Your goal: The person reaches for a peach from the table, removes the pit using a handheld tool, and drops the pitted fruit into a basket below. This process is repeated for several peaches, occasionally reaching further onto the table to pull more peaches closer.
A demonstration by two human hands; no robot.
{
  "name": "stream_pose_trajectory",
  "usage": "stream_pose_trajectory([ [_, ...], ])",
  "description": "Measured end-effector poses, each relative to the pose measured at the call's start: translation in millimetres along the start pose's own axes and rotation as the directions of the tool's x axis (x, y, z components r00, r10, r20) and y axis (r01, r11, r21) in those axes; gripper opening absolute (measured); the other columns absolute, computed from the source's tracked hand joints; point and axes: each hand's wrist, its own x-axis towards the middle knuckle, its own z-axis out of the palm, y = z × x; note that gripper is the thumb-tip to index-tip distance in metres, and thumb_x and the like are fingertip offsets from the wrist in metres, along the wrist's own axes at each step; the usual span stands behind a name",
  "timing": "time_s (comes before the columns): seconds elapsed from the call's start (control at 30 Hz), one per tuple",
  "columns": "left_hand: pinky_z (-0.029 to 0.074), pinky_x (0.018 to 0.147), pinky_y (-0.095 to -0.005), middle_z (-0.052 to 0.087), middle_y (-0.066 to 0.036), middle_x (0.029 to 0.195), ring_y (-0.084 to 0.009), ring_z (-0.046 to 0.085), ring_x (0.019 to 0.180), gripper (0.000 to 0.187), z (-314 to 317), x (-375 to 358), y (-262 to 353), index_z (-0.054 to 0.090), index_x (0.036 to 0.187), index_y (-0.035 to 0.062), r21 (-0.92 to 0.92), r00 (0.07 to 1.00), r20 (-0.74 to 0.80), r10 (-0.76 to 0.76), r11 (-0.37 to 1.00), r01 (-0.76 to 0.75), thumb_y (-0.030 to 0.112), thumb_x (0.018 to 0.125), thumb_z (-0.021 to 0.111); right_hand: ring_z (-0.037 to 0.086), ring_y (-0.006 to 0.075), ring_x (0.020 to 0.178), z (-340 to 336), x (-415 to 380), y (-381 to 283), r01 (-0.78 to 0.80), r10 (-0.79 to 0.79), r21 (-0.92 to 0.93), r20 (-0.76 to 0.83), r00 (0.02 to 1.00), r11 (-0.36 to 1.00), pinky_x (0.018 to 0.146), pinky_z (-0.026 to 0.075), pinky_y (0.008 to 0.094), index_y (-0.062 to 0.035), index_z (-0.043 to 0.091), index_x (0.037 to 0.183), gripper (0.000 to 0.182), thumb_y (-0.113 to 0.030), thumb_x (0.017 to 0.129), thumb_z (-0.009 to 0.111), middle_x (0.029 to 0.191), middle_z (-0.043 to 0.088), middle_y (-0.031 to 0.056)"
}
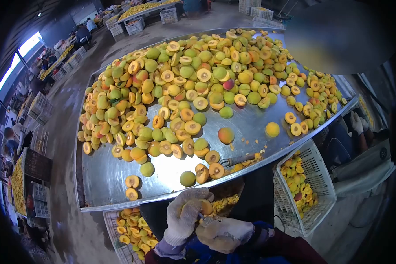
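Observation:
My left hand [183, 215], in a whitish work glove, is closed around a peach half [205, 207] just below the table's front edge. My right hand [224, 234], in a stained glove, is closed beside it. It grips a small pitting tool, mostly hidden in the fingers; only a bit of dark metal shows against the fruit. On the metal table [105, 185] lies a large heap of halved peaches [193, 83], many with the pit still in the flesh. A second pitting tool [237, 160], with a looped metal end, rests near the front edge.
Below the table, a crate [114, 233] of pitted halves stands at left and a white crate [314, 176] at right. Small scraps [226, 204] lie between my knees. A co-worker's gloved hands [357, 123] are at right. More crates and people fill the hall's left side.

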Motion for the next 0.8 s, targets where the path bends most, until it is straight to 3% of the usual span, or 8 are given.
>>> stream_pose_trajectory([
  [0.07, 0.055, 0.08, -0.0349, 0.067, -0.02, 0.1, -0.0249, 0.068, 0.089, 0.054, 1, 0, -2, 0.057, 0.111, -0.0081, -0.021, 0.993, 0.03, 0.114, 0.993, -0.114, 0.044, 0.095, 0.057, 0.054, 0.0077, 0.098, 7, -4, 4, 0.093, -0.043, -0.351, 0.15, 0.988, 0.932, 0.085, 0.045, 0.0191, -0.0097, 0.055, 0.107, 0.017, -0.019, 0.101, 0.042, 0.104, 0.054, 0.0007],
  [0.2, 0.057, 0.078, -0.0353, 0.067, -0.021, 0.1, -0.0268, 0.069, 0.086, 0.054, -7, -1, 0, 0.056, 0.111, -0.0092, 0.126, 0.974, 0.183, 0.136, 0.979, -0.161, 0.043, 0.096, 0.055, 0.06, 0.0086, 0.071, 29, -3, 14, 0.082, -0.081, -0.192, 0.014, 0.997, 0.978, 0.06, 0.05, 0.023, -0.0074, 0.058, 0.101, 0.018, -0.023, 0.093, 0.059, 0.084, 0.059, 0.0014],
  [0.27, 0.058, 0.073, -0.035, 0.067, -0.02, 0.095, -0.028, 0.069, 0.083, 0.049, 1, -10, 1, 0.056, 0.109, -0.009, -0.125, 0.995, 0.094, 0.012, 0.992, 0.0, 0.039, 0.097, 0.052, 0.062, 0.0121, 0.085, 36, -8, 17, 0.065, -0.098, -0.101, -0.369, 0.924, 0.993, 0.067, 0.051, 0.0266, -0.0066, 0.06, 0.1, 0.014, -0.018, 0.093, 0.059, 0.095, 0.062, 0.0043],
  [0.37, 0.057, 0.071, -0.0338, 0.068, -0.021, 0.096, -0.0248, 0.069, 0.078, 0.038, 15, -7, -4, 0.057, 0.11, -0.0048, -0.512, 0.996, 0.024, -0.088, 0.854, 0.088, 0.03, 0.097, 0.052, 0.064, 0.0156, 0.087, 4, -6, 11, -0.002, -0.136, -0.459, -0.268, 0.954, 0.888, 0.07, 0.052, 0.0282, -0.0055, 0.061, 0.104, 0.019, -0.016, 0.088, 0.064, 0.101, 0.063, 0.0066],
  [0.43, 0.056, 0.06, -0.0333, 0.067, -0.023, 0.095, -0.0262, 0.067, 0.069, 0.043, 16, 0, 4, 0.056, 0.106, -0.0015, 0.014, 0.993, -0.052, 0.105, 0.994, -0.105, 0.04, 0.098, 0.05, 0.061, 0.0137, 0.093, -13, -5, 8, -0.035, -0.009, -0.288, -0.15, 0.989, 0.957, 0.077, 0.049, 0.0262, -0.0049, 0.059, 0.107, 0.02, -0.016, 0.091, 0.06, 0.103, 0.061, 0.005],
  [0.5, 0.053, 0.05, -0.0322, 0.067, -0.022, 0.093, -0.0266, 0.066, 0.066, 0.047, 3, 9, -14, 0.055, 0.11, 0.0002, -0.795, 0.966, 0.105, -0.236, 0.563, 0.224, 0.045, 0.099, 0.046, 0.055, 0.0098, 0.103, -22, -3, 6, -0.193, 0.18, 0.074, 0.155, 0.971, 0.978, 0.093, 0.043, 0.0222, -0.0038, 0.055, 0.114, 0.023, -0.017, 0.095, 0.053, 0.105, 0.057, 0.0017],
  [0.73, 0.046, 0.052, -0.025, 0.063, -0.009, 0.084, -0.0145, 0.057, 0.058, 0.034, -102, -40, -36, 0.061, 0.101, 0.0006, 0.162, 0.8, -0.594, 0.089, 0.987, 0.011, 0.032, 0.1, 0.048, 0.058, 0.0086, 0.076, 31, -11, -16, -0.137, -0.154, -0.688, -0.343, 0.927, 0.713, 0.068, 0.046, 0.0224, -0.0059, 0.061, 0.096, 0.014, -0.019, 0.09, 0.061, 0.084, 0.062, 0.0004],
  [0.8, 0.048, 0.064, -0.0284, 0.066, -0.007, 0.084, -0.0175, 0.062, 0.076, 0.026, -133, -65, -9, 0.068, 0.092, 0.0039, 0.514, 0.76, -0.642, -0.102, 0.678, 0.525, 0.03, 0.09, 0.063, 0.058, 0.0084, 0.073, 32, -4, -19, -0.185, -0.194, -0.733, -0.399, 0.896, 0.655, 0.065, 0.045, 0.0217, -0.0064, 0.062, 0.095, 0.015, -0.02, 0.089, 0.062, 0.08, 0.061, 0.0001],
])
